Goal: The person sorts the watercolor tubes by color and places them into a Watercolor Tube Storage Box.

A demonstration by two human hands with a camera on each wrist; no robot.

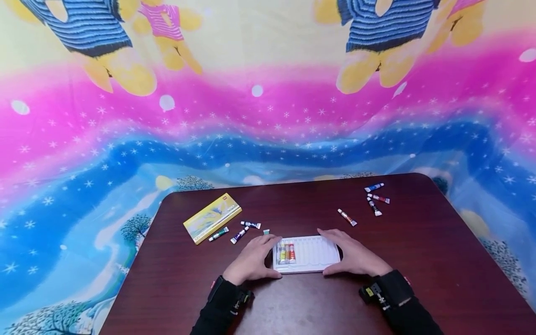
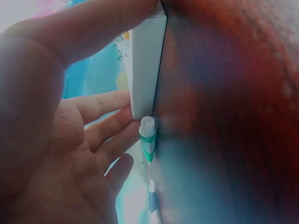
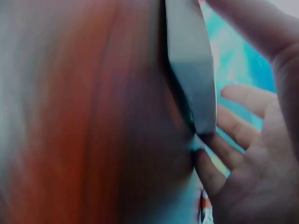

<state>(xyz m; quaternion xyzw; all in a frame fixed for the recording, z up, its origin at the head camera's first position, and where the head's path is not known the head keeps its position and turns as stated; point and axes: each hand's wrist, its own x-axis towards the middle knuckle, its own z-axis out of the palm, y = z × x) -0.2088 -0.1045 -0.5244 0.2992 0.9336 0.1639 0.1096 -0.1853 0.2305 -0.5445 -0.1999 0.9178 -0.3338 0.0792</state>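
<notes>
A white plastic paint tray (image 1: 316,253) lies between the two hands near the middle of the table. Several small paint tubes (image 1: 287,253), yellow to red, fill its left end; the slots to their right are bare. My left hand (image 1: 251,260) grips the tray's left end, thumb at the near corner and fingers at the far one. Around the right end, my right hand (image 1: 358,257) holds it the same way. In the left wrist view, a green-banded tube (image 2: 148,140) stands close beyond the tray's corner. The right wrist view shows the tray's pale side wall (image 3: 198,88) beside the fingers.
A yellow box (image 1: 212,218) lies at the table's back left, with a green tube (image 1: 218,234) and dark tubes (image 1: 239,235) beside it. An orange-red tube (image 1: 347,217) lies right of centre. Blue (image 1: 374,187), red (image 1: 378,198) and black (image 1: 374,206) tubes sit at back right.
</notes>
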